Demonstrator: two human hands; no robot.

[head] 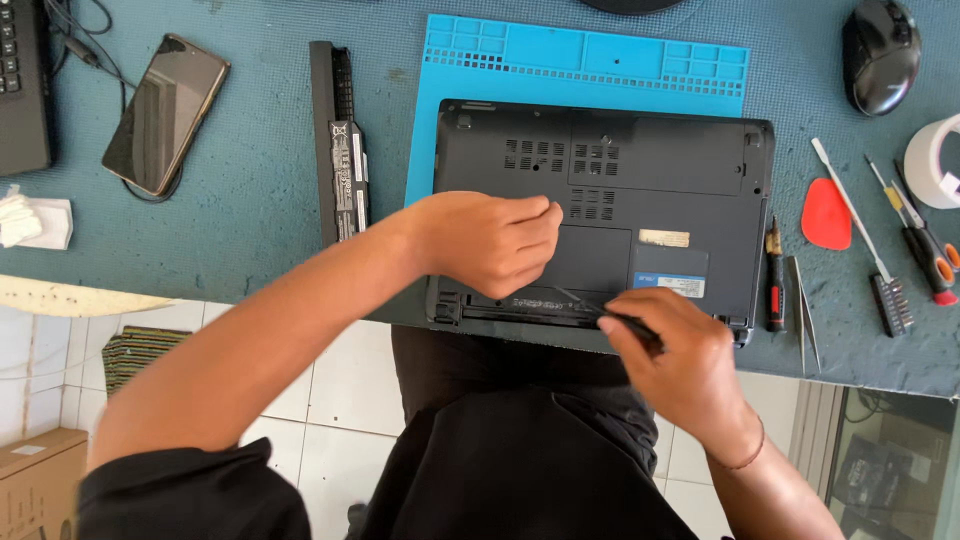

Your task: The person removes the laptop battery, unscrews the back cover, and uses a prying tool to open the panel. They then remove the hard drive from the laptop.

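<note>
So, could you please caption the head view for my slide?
Left hand steadies an upturned laptop while the right hand works a screwdriver at its edge.

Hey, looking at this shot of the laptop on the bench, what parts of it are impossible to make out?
All in the head view:
- Tip of the thin tool in the right hand: blurred, too small to tell its type.
- Laptop underside's near left part: covered by the left hand.
- Second laptop at far left: cut off by the frame edge.
- Tape roll at right: cut off by the edge.
- Label on the battery: too small to read.

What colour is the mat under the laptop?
Bright blue mat, seen best in the head view.
</note>
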